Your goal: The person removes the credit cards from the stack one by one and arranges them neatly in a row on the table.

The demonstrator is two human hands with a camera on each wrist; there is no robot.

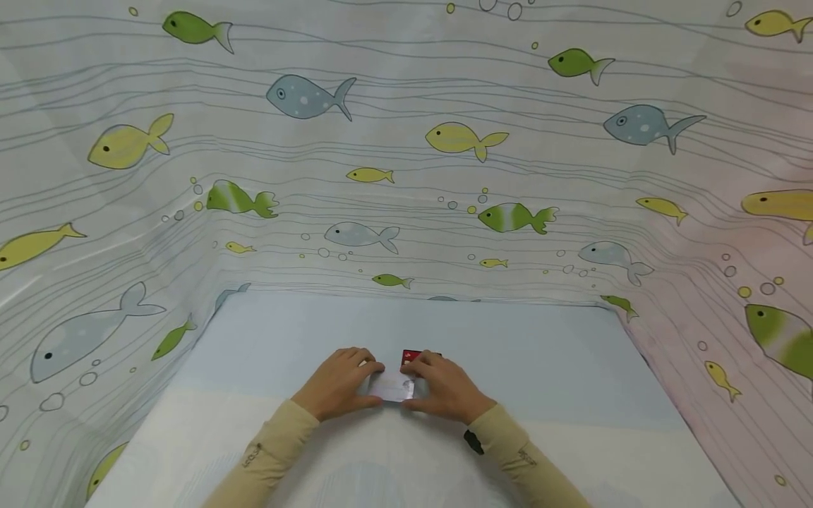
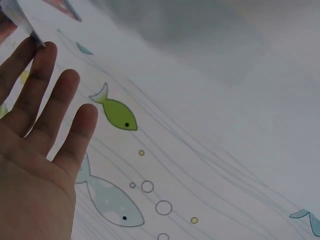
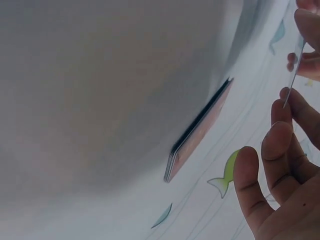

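Observation:
A pale, whitish card [image 1: 392, 388] is held by its two side edges between both hands, close over the table. My left hand [image 1: 339, 386] pinches the card's left side between thumb and fingertips; my right hand [image 1: 447, 389] does the same on the right side. In the right wrist view the card [image 3: 294, 77] appears edge-on as a thin sheet. From the left wrist, a corner of the card [image 2: 27, 25] meets the fingertips. Just behind the hands lies a small stack of cards [image 3: 197, 134], red-topped in the head view and partly hidden by the right fingers.
A white table [image 1: 508, 353] spreads under the hands. Around its back and sides rises a sheet [image 1: 394, 204] printed with fish, bubbles and wavy lines. A dark band [image 1: 473, 442] shows at the right sleeve's cuff.

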